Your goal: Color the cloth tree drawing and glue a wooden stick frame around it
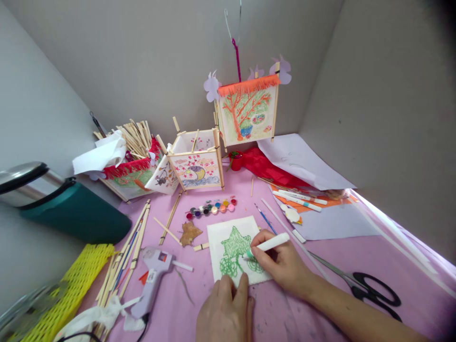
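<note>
A square of white paper (219, 242) lies on the table, bearing a leaf shape and rounder patches drawn in green. My right hand (283, 268) grips a white felt-tip pen (272, 242) with a green collar, its tip down at the right part of the drawing. At the paper's near edge rests my left hand (226, 311), fingers stretched out flat and pressing on it. Just left of the paper are a dry brown leaf (190, 233) and a strip of small paint pots (210, 208). A thin blue paintbrush (265, 219) lies behind the pen.
Scissors (356, 282) lie right of my forearm. Leftward are a glue gun (151, 280), wooden sticks (123, 256) and a green flask (74, 211). Decorated paper lanterns (197, 173) stand behind; another lantern (247, 114) hangs above. More felt-tip pens (299, 200) lie at right.
</note>
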Demonstrator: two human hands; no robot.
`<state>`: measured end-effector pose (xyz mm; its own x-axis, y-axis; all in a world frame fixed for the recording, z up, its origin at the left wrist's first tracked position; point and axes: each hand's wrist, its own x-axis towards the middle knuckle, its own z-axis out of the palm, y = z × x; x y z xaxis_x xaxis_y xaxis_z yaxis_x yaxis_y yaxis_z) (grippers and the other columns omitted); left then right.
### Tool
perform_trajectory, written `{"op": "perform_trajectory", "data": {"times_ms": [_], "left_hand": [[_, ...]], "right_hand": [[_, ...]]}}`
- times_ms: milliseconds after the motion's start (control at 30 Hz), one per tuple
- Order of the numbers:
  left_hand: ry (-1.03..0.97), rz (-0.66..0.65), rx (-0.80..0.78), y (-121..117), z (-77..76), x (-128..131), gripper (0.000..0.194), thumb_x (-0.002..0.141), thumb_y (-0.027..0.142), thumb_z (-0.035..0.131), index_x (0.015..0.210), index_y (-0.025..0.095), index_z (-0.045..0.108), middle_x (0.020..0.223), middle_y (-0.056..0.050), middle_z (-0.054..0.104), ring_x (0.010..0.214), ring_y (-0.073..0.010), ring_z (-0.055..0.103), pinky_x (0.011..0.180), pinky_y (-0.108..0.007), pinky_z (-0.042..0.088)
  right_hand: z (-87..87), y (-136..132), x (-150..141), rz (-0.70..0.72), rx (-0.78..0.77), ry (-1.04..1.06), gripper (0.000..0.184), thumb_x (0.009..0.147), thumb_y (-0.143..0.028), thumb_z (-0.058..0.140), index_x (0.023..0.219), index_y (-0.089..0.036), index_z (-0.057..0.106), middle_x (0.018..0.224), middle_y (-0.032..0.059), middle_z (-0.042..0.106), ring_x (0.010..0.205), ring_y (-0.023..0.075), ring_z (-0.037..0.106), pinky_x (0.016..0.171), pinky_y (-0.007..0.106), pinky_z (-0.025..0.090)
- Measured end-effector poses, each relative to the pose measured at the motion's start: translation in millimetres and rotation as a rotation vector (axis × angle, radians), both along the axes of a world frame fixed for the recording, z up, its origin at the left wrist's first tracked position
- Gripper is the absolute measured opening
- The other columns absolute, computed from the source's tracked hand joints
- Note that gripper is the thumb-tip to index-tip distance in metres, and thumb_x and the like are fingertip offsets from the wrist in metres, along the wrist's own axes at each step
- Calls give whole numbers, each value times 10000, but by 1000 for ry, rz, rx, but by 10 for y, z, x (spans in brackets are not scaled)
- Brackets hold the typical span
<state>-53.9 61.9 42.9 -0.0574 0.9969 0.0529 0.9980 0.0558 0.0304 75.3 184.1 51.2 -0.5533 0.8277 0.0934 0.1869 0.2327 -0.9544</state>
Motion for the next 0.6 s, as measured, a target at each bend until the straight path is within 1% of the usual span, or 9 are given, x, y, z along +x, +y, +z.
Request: {"op": "perform_trajectory", "data": {"times_ms": [100,233,367,467,600], "left_hand": [[29,30,44,-56,-63,18,355,835,229,522,1181,294,564,801,-30,589,637,-138,592,543,-233,456],[26,-18,110,-119,-178,26,396,799,217,563,1194,254,553,781,-39,574,640,-151,576,560,-258,452],[35,-43,204,-156,-289,35,425,790,209,559,1213,224,524,764,-47,546,641,-169,550,570,-298,425],[47,-34,245,-163,-328,55,430,788,204,552,1215,210,506,750,-41,528,638,-174,536,566,-316,401],[51,-36,283,-162,-339,64,408,804,213,532,1210,200,495,737,-40,525,636,-167,527,564,-316,377]], "right_hand": [[23,-15,2,48,60,-30,129,847,-276,487,767,-189,539,601,-31,492,512,100,423,479,217,338],[34,-22,-4,98,153,-58,101,838,-233,490,769,-187,547,624,-25,509,519,97,414,495,218,338],[28,-18,-7,98,174,-72,95,839,-220,487,772,-187,546,627,-22,513,526,100,421,502,219,340],[19,-18,-10,97,178,-77,95,843,-219,484,778,-186,545,636,-20,516,526,99,417,498,219,337],[9,-21,-13,91,191,-79,94,845,-216,484,785,-183,549,638,-20,519,521,95,412,492,216,335]]}}
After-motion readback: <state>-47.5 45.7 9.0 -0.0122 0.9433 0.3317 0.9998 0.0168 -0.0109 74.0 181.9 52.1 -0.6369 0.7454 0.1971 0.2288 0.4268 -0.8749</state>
